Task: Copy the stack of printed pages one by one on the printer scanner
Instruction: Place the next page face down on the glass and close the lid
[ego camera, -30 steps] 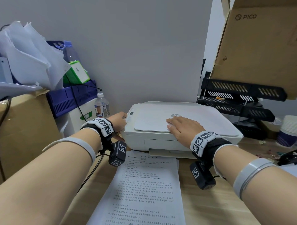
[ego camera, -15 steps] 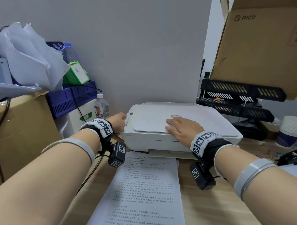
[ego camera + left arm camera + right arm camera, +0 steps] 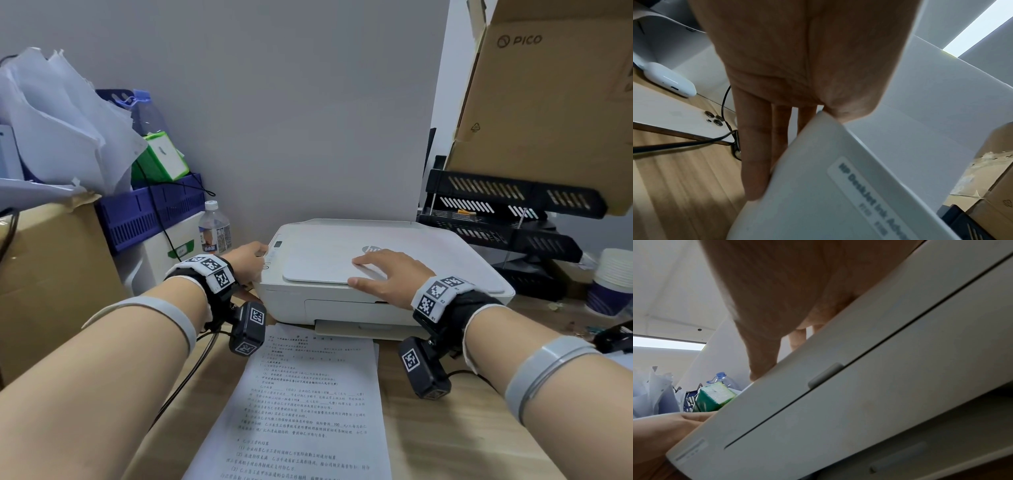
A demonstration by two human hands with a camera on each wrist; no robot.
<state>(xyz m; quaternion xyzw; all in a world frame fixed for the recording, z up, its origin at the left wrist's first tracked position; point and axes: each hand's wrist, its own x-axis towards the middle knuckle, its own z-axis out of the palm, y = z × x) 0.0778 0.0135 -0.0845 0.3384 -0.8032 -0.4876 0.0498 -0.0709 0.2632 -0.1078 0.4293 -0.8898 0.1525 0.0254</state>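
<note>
The desk point(image 3: 428, 394) is light wood, and the printer point(image 3: 445, 270) sits at its back edge against the wall, lid point(image 3: 325, 260) down flat. On the desk just in front of the printer is the pages point(image 3: 308, 404) pile, printed side up, top edge nearly touching the printer's front tray and the bottom running off the near edge of the view. The right hand point(image 3: 390, 274) lies flat on the lid's near right part, fingers straight and spread, thumb along the lid's front edge, not grabbing anything. The left hand point(image 3: 248, 262) is at the printer's left front corner by the control strip; from the wrist cam its fingers point(image 3: 756, 146) hang straight down the printer's side, relaxed, nothing held. Off the left edge there's a bottle point(image 3: 214, 228) beside a white box, and a phone point(image 3: 680, 120) lying camera side up.
</note>
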